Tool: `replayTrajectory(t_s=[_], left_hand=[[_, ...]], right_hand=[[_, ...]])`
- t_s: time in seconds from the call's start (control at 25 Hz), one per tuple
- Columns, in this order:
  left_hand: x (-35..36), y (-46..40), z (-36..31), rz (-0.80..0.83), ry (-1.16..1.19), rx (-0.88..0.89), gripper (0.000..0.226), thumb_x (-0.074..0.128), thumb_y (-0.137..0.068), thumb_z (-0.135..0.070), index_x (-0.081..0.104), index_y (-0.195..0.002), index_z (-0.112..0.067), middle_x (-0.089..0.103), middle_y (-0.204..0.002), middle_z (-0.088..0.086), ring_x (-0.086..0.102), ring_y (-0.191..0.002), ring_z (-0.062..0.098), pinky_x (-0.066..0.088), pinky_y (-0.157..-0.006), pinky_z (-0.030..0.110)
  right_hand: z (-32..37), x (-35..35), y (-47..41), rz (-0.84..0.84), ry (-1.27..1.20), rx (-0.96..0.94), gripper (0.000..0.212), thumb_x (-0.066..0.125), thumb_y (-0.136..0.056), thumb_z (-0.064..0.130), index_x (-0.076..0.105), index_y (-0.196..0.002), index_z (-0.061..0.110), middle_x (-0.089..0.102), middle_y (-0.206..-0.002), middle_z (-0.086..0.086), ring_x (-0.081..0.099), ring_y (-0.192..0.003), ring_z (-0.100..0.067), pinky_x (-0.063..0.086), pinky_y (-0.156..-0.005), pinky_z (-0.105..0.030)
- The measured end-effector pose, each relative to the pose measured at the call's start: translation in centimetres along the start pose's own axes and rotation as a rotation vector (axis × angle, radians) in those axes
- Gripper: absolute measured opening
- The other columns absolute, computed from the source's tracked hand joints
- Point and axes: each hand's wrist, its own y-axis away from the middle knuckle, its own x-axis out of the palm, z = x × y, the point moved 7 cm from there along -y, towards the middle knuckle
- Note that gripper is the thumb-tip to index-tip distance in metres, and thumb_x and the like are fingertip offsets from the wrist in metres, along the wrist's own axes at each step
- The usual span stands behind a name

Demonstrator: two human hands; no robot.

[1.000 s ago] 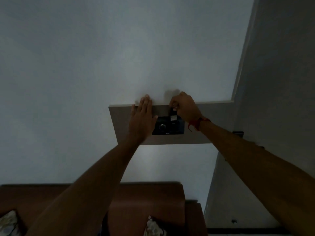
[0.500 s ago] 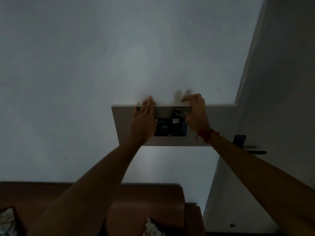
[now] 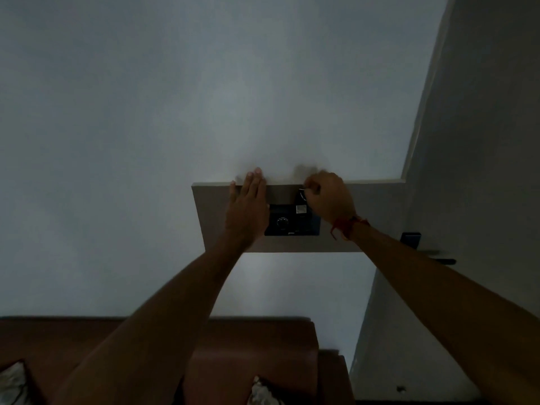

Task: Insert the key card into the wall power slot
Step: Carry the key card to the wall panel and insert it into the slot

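A: What lies nearest?

B: A brown sofa (image 3: pixel 257 355) with a smooth, leathery back runs along the bottom edge, with two patterned cushions (image 3: pixel 13 384) on it. Both bare forearms reach up over it.

A: And the wall?

B: A flat, matte beige panel (image 3: pixel 374 217), rectangular, sits on pale painted plaster. On it is a black, glossy, rectangular slot (image 3: pixel 292 220) with a round dial at its middle.

A: The left hand (image 3: pixel 247 211)?

B: Laid flat, fingers straight and together, palm against the panel. Its fingertips pass the panel's top edge, and its heel covers the slot's left edge. It grips nothing.

A: The right hand (image 3: pixel 330 200)?

B: Curled, fingers pinched at the slot's top right corner, on a small metal ring atop the card (image 3: pixel 301 204). A red thread (image 3: pixel 347 225) circles the wrist.

A: Where is the card?

B: Dark, with a pale square label, upright at the slot's top edge. How deep it sits I cannot tell; the fist hides its right side.

A: Farther off?

B: To the right, a grey door (image 3: pixel 482 171) with a dark handle (image 3: pixel 438 255).
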Motion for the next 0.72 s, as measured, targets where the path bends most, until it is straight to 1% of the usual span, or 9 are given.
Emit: replayTrajectory(t_s=[0.08,0.12,0.2,0.28,0.4,0.48,0.6,0.72], left_hand=[[0.1,0.0,-0.1,0.006,-0.001,0.007,0.070,0.045,-0.104,-0.032,0.013,-0.160,-0.006,0.004,-0.170,0.014,0.004,-0.158,0.029,0.009,-0.128,0.058],[0.1,0.0,-0.1,0.007,0.000,0.009,0.069,0.045,-0.104,-0.032,0.013,-0.160,-0.006,0.004,-0.170,0.014,0.004,-0.158,0.029,0.009,-0.128,0.058],[0.0,0.0,0.0,0.002,-0.003,0.009,0.068,0.044,-0.104,-0.031,0.013,-0.160,-0.006,0.004,-0.171,0.014,0.004,-0.158,0.029,0.009,-0.128,0.058],[-0.2,0.0,0.2,0.003,-0.012,0.009,0.068,0.044,-0.104,-0.030,0.014,-0.160,-0.006,0.005,-0.171,0.014,0.005,-0.158,0.029,0.009,-0.128,0.058],[-0.2,0.0,0.2,0.009,-0.017,0.019,0.069,0.046,-0.103,-0.029,0.014,-0.160,-0.006,0.005,-0.170,0.014,0.005,-0.158,0.029,0.009,-0.128,0.058],[-0.2,0.0,0.1,0.013,-0.021,0.021,0.069,0.046,-0.103,-0.028,0.015,-0.160,-0.006,0.005,-0.170,0.015,0.005,-0.158,0.029,0.009,-0.127,0.059],[-0.2,0.0,-0.2,0.018,-0.031,0.016,0.068,0.045,-0.103,-0.028,0.015,-0.160,-0.005,0.004,-0.170,0.015,0.004,-0.159,0.029,0.009,-0.127,0.059],[-0.3,0.0,-0.2,0.018,-0.030,0.013,0.068,0.046,-0.103,-0.027,0.015,-0.160,-0.005,0.004,-0.170,0.015,0.004,-0.159,0.029,0.008,-0.128,0.058]], right_hand=[[0.4,0.3,-0.5,0.043,0.062,-0.001,0.016,0.062,-0.085,0.018,0.068,-0.076,0.006,0.064,-0.081,-0.016,0.059,-0.078,-0.029,0.049,-0.068,-0.033],[0.6,0.4,-0.7,0.063,0.077,-0.001,0.018,0.064,-0.086,0.018,0.068,-0.076,0.004,0.065,-0.082,-0.017,0.059,-0.077,-0.029,0.051,-0.068,-0.035],[0.6,0.4,-1.2,0.088,0.096,-0.005,0.019,0.065,-0.086,0.016,0.068,-0.076,0.000,0.066,-0.083,-0.020,0.062,-0.076,-0.030,0.053,-0.067,-0.037],[0.6,0.6,-1.4,0.143,0.149,-0.040,0.017,0.063,-0.088,0.013,0.068,-0.079,-0.001,0.067,-0.086,-0.020,0.063,-0.079,-0.031,0.053,-0.070,-0.039],[0.8,0.8,-1.1,0.212,0.251,-0.165,0.011,0.059,-0.087,0.006,0.068,-0.088,0.000,0.063,-0.093,-0.019,0.060,-0.085,-0.033,0.050,-0.073,-0.037],[0.9,0.3,-0.7,0.195,0.279,-0.201,0.012,0.059,-0.087,0.010,0.068,-0.087,0.001,0.063,-0.092,-0.018,0.060,-0.083,-0.032,0.050,-0.071,-0.037],[1.1,-0.2,-0.2,0.144,0.304,-0.224,0.014,0.059,-0.086,0.015,0.062,-0.079,0.003,0.060,-0.084,-0.015,0.058,-0.074,-0.030,0.049,-0.062,-0.037],[1.2,-0.7,-0.3,0.110,0.269,-0.162,0.013,0.061,-0.082,0.016,0.058,-0.075,0.005,0.059,-0.081,-0.013,0.054,-0.073,-0.026,0.046,-0.060,-0.037]])
